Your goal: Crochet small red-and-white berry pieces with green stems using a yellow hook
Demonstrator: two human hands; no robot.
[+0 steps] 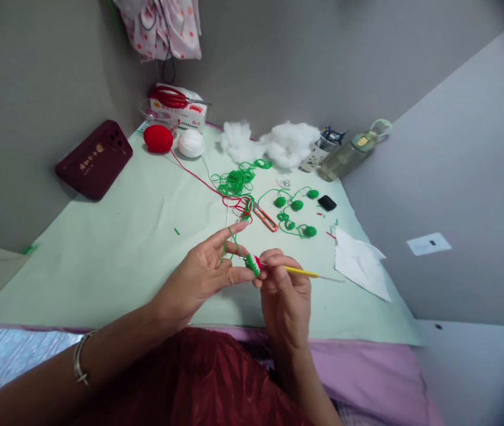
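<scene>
Between thumb and fingers, my left hand (205, 266) pinches a small crocheted piece (253, 265) in green, white and red. Green yarn (233, 236) runs over its raised index finger. My right hand (286, 290) grips a crochet hook (301, 271) with a yellow handle, its tip end at the crocheted piece. The hook's far metal end points right. Just beyond the hands lie a tangle of red, white and green strands (243, 208) and orange thread snips (266, 217).
Behind are green yarn (236, 181), a red ball (158, 139), a white ball (190, 144) and white stuffing (289, 144). Small green crocheted balls (297, 205) lie right of the snips. A bottle (349, 155) and white tissue (360, 263) stand right; a dark red phone case (95, 160) leans left.
</scene>
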